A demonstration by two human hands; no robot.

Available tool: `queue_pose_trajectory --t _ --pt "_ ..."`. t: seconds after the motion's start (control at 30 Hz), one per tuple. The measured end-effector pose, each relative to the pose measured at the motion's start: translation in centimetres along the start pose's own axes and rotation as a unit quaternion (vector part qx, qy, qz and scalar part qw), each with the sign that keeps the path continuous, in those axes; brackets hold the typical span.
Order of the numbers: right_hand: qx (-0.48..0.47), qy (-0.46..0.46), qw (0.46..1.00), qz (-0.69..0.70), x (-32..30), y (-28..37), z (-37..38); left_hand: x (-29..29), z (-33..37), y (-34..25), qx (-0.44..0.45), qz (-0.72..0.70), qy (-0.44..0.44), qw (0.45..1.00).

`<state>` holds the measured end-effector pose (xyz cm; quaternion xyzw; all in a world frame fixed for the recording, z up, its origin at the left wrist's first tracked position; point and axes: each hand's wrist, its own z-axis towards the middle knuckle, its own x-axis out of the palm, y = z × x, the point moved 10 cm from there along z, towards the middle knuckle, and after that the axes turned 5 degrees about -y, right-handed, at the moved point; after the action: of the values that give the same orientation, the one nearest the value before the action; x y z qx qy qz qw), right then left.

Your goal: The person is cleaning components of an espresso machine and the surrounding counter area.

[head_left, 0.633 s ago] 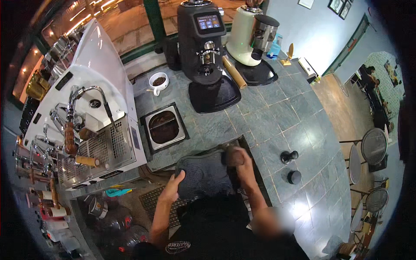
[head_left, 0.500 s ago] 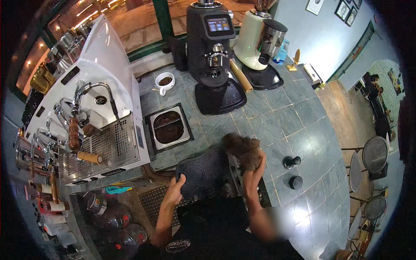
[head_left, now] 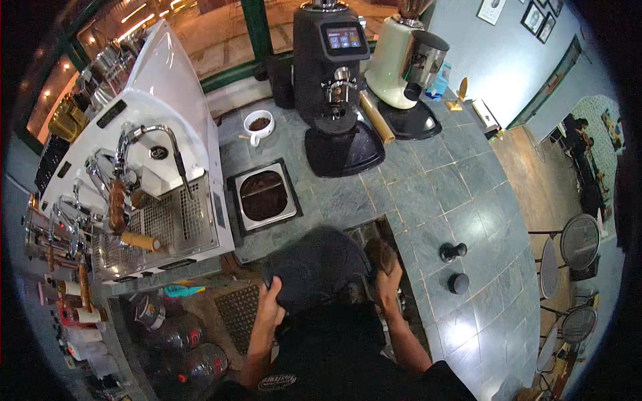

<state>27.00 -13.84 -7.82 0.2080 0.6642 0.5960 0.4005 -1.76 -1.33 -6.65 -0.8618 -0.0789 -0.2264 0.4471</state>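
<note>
My left hand [head_left: 271, 305] is closed on the near left edge of a flat black tray [head_left: 317, 271], its thumb on top. The tray is tilted over the near edge of the counter, in front of my body. At the tray's right side my right hand [head_left: 388, 289] is closed round a brown brush-like thing [head_left: 382, 255], whose underside is hidden. A sink-like opening [head_left: 366, 228] in the counter shows partly behind the tray and my right hand.
A steel knock-out bin [head_left: 291, 206] with coffee grounds is set in the counter. Left stands a white espresso machine [head_left: 175, 80]. Black [head_left: 311, 80] and pale green [head_left: 390, 63] grinders stand behind, near a cup of beans [head_left: 258, 127]. Two black tampers [head_left: 453, 251] sit right.
My right hand has drawn the brown thing nearer and lower, from over the counter to the tray's right side. The tray has shifted slightly right and turned. The whole view has shifted a little.
</note>
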Motion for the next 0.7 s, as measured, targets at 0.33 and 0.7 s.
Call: queue_pose_trajectory --t 0.33,0.7 --pt "-0.235 0.114 0.962 -0.076 7.2 5.5 -3.9 5.5 -2.5 1.6 0.003 0.329 0.015 0.944" --pt "-0.361 -0.062 0.929 0.044 0.6 16.0 -4.7 0.0 -0.5 1.0 0.026 0.191 -0.076 0.978"
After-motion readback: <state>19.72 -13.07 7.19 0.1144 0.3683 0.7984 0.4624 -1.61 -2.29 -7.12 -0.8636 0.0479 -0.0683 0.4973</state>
